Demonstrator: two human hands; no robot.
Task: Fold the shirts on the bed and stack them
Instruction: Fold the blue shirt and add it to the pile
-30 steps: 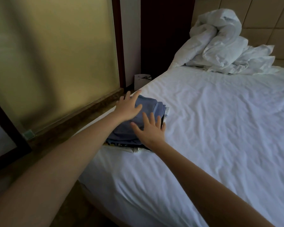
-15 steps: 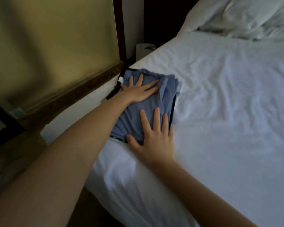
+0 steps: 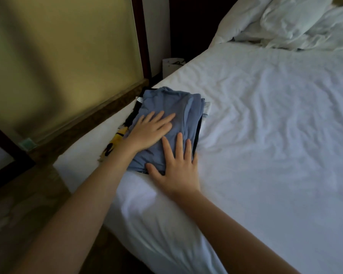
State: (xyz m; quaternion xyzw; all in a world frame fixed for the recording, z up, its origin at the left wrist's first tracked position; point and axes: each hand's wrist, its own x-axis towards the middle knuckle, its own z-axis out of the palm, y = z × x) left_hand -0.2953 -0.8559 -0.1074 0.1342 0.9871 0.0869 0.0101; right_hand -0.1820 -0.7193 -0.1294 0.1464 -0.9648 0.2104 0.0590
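Observation:
A folded blue shirt (image 3: 172, 107) lies on top of a small stack near the left edge of the bed (image 3: 265, 135). Under it a dark shirt with a yellow print (image 3: 118, 138) sticks out on the left, and a white edge shows at the far right of the stack. My left hand (image 3: 150, 133) lies flat on the blue shirt, fingers straight and spread. My right hand (image 3: 176, 169) presses flat on the near end of the stack, its palm partly on the sheet.
A crumpled white duvet (image 3: 297, 22) is heaped at the head of the bed. The bed's left edge runs beside a yellowish frosted panel (image 3: 63, 56) with a dark frame. A white paper bag (image 3: 172, 66) stands on the floor in the gap.
My left hand has slid back along the blue shirt toward me. The view has dipped and moved closer to the stack. My right hand stays at the near end.

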